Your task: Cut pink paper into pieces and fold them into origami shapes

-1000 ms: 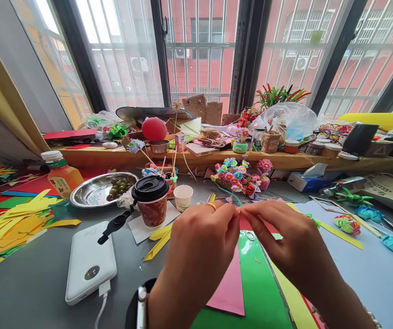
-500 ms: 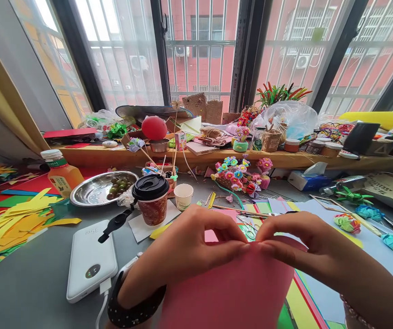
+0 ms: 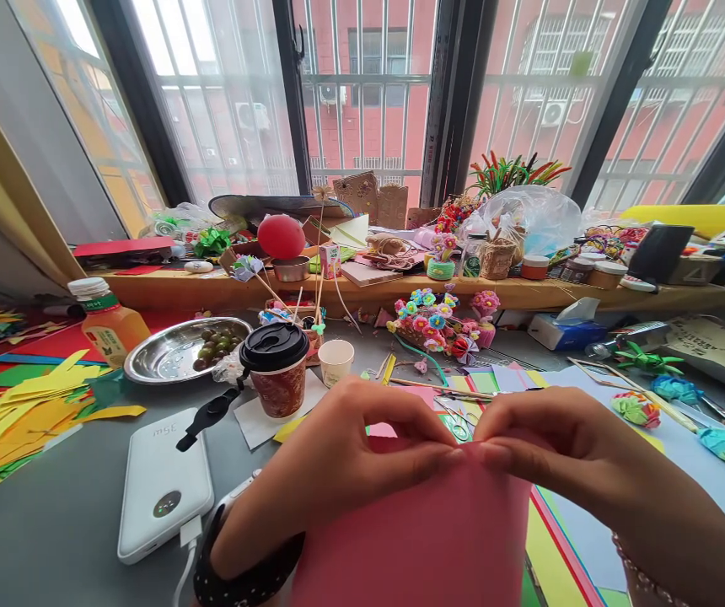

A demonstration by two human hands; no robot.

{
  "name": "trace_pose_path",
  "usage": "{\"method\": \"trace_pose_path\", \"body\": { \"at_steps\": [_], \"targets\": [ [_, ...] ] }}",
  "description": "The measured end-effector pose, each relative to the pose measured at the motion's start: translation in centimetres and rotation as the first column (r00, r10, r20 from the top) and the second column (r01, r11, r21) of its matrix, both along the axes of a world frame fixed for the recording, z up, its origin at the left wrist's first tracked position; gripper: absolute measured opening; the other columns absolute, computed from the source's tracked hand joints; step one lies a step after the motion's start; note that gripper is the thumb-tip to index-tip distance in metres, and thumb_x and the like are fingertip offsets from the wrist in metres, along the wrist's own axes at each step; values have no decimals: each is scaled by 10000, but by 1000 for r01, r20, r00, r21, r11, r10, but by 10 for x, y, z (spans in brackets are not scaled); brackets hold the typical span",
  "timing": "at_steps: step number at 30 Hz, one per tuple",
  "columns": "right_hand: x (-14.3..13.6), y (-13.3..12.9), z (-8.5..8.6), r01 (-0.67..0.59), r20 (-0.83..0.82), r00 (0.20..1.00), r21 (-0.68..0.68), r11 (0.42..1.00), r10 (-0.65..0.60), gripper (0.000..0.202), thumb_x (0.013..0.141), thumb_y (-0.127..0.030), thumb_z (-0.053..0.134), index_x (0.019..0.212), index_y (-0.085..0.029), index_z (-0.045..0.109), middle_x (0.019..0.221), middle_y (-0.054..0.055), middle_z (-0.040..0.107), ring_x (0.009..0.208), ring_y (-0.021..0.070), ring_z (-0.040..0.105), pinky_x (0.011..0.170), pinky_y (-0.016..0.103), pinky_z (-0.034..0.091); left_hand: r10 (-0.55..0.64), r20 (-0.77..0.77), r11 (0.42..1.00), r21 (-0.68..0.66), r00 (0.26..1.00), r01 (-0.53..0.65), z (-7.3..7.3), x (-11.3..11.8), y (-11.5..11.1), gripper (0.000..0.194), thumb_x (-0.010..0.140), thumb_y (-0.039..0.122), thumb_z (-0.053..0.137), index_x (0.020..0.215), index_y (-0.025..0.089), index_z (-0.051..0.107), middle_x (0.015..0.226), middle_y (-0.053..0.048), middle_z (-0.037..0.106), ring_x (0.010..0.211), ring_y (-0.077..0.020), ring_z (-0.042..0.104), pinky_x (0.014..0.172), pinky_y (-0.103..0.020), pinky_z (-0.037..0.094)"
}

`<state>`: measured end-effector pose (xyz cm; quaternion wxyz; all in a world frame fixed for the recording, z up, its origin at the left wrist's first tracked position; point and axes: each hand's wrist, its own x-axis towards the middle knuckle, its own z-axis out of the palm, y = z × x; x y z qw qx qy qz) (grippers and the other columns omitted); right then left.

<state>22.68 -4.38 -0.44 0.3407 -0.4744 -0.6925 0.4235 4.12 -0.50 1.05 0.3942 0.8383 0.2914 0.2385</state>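
A sheet of pink paper (image 3: 413,539) hangs upright at the bottom centre, its top edge pinched by both hands. My left hand (image 3: 362,459) grips that edge between thumb and fingers, with a black dotted band at the wrist. Close beside it, fingertips nearly touching, my right hand (image 3: 545,447) pinches the same edge; a beaded bracelet is on that wrist. The lower part of the sheet runs out of view. Behind the hands lie scissors (image 3: 460,421), partly hidden, among coloured papers.
A lidded coffee cup (image 3: 276,379), a paper cup (image 3: 336,361) and a metal plate (image 3: 166,354) of grapes stand behind my left hand. A white power bank (image 3: 166,480) lies at left, near yellow paper strips (image 3: 40,413). Folded paper pieces (image 3: 637,409) lie right.
The pink sheet's right side has drawn in to the left, and its edge now bends differently near my right hand. The whole view has shifted slightly.
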Motion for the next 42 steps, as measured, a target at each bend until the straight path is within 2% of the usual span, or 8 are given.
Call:
{"method": "trace_pose_path", "body": {
  "at_steps": [19,25,29,36,42],
  "targets": [
    [0,2,2,1,-10,1000,30,1000,-1,232,696,-372,576,663,-152,643,604,18,585,615,135,527,503,199,395,29,12,1000,0,1000,-29,-2,1,-2,159,721,255,550,696,149,665,662,1,653,625,-113,558,574,-174,412],
    [1,5,-1,33,56,998,63,997,-36,264,724,-389,533,689,-150,639,617,24,582,618,140,527,514,211,405,53,71,998,42,996,-56,-12,1,2,171,733,300,536,741,166,642,706,23,642,653,-96,550,595,-159,398],
    [2,7,-1,25,109,993,81,996,-34,269,739,-389,510,695,-151,626,626,21,573,623,134,522,516,202,409,30,-3,998,46,1000,-30,-19,1,9,202,688,352,577,736,165,637,701,21,634,668,-106,540,600,-169,388],
    [5,8,1,-34,83,996,-33,999,37,231,675,-369,598,657,-139,606,614,6,556,616,114,511,519,177,399,-12,-9,998,-65,1000,11,-18,3,13,189,697,324,568,697,153,648,637,26,612,612,-89,517,547,-152,371],
    [5,8,-1,5,4,1000,-88,996,-5,261,657,-393,610,646,-133,605,586,2,539,570,102,499,476,176,383,9,23,997,-82,1000,-7,-18,5,12,185,690,314,574,687,145,649,635,18,616,603,-92,517,540,-156,374]
  ]
}}
